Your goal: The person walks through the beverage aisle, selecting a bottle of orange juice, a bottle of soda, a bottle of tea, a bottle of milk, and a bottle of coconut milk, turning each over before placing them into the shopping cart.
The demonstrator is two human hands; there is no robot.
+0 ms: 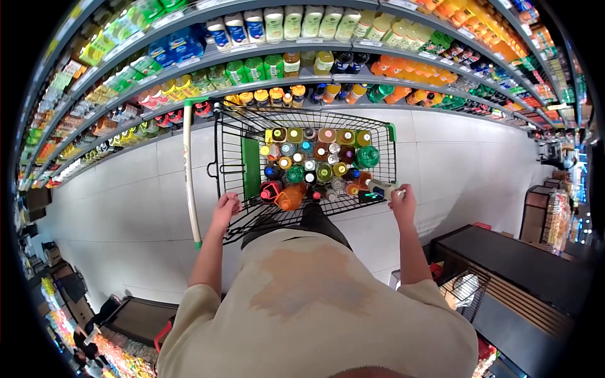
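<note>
In front of me stands a black wire shopping cart (258, 114), filled with many upright drink bottles whose caps face up. My right hand (401, 198) grips a pale bottle (380, 188) by its cap end, tilted at the cart's near right corner. Beside the cart's near left corner is my left hand (229, 203), its fingers curled in; whether anything is in them is hidden. Closest to that hand are a bottle with a red cap (271, 191) and a large orange bottle (290, 197). A big green bottle (367, 157) stands at the right end.
Long shelves of bottled drinks (311, 22) curve across the far side. The cart's handle bar (188, 167) is at the left. Behind me at the right are a dark display counter (504, 261) and a wire basket (467, 291). Pale tiled floor (441, 148) surrounds the cart.
</note>
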